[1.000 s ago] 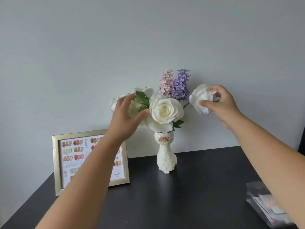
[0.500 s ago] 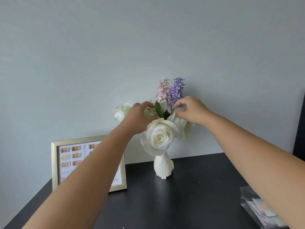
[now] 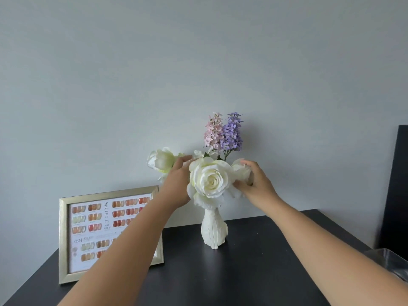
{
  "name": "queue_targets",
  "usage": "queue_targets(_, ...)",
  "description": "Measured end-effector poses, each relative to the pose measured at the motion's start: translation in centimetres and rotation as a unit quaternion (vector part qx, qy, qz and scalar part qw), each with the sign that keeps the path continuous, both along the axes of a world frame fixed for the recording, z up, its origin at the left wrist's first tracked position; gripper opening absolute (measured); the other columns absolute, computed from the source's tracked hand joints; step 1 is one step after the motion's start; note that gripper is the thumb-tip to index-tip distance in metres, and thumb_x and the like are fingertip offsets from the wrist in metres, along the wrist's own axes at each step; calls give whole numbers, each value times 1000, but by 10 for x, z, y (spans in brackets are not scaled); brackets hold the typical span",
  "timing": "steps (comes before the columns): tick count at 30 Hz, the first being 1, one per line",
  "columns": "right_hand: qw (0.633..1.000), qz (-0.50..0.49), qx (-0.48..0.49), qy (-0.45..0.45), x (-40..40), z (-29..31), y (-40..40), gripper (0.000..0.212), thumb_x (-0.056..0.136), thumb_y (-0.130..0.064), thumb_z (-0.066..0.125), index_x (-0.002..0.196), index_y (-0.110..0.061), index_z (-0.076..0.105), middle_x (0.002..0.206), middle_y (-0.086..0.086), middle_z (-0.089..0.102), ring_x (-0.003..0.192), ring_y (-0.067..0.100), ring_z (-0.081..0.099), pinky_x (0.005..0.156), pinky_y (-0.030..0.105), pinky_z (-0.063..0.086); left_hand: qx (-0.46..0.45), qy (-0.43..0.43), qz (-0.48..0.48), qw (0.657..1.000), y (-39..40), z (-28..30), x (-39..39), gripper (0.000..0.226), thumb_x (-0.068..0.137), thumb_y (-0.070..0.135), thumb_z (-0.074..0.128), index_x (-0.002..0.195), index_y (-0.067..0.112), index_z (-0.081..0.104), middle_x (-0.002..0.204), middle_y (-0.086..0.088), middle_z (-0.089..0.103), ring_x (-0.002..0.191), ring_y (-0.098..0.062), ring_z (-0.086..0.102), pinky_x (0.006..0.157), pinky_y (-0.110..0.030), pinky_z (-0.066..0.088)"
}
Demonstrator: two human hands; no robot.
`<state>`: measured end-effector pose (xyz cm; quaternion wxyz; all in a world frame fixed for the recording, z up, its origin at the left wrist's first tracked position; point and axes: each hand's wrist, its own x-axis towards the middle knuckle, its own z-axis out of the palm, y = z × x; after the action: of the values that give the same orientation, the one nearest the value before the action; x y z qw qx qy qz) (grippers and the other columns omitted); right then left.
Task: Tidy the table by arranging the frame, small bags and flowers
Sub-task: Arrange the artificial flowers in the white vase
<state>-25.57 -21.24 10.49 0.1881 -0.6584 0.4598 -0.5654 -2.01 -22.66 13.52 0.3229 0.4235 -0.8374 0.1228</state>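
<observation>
This looks like a home corner or a small nail-salon display. A dark worktop [image 3: 242,272] stands against a plain pale wall [image 3: 198,62]. On it, below the two grips, is a white vase [image 3: 214,233] of artificial flowers [image 3: 209,180]. Down-left of the grips stands a gold frame [image 3: 64,239] showing a chart of nail-colour samples.
</observation>
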Motion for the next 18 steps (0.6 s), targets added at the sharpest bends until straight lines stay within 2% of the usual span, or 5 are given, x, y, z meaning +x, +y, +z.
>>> queue_targets(5,997,-73,-15,-32,7,16,-9,48,72,-23,71,112,-39,51,106,-8,63,85,10,63,70,25,49,87,129,-56,986,2,-16,-4,56,90,24,69,143,28,51,158,-4,33,150,-17,21,117,-37,30)
queue_targets(8,996,-72,-40,-29,11,24,-16,42,72,-20,68,107,-38,54,99,-9,65,81,11,63,66,23,46,52,96,-56,992,-1,-20,-4,50,90,20,68,139,21,56,152,-4,45,151,-20,18,115,-35,31)
queue_targets(12,996,-63,-7,59,13,14,-26,33,77,-22,68,109,-31,62,107,-1,64,84,11,60,76,26,48,47,29,-34,998,-3,-27,-7,38,92,23,63,129,14,64,144,-15,52,151,-19,18,114,-25,28)
queue_targets(15,994,-79,-19,66,11,8,-28,33,75,-26,70,106,-36,62,105,-7,61,83,2,56,68,13,40,55,60,-44,996,3,-28,-7,42,91,25,66,132,19,61,151,-14,45,147,-14,25,112,-23,28)
queue_targets(18,993,-97,-13,68,10,3,-33,35,79,-25,68,111,-35,61,108,-5,61,83,3,56,64,8,35,61,117,-56,990,11,-29,-8,52,88,21,71,138,23,57,156,-9,35,148,-17,27,112,-28,31)
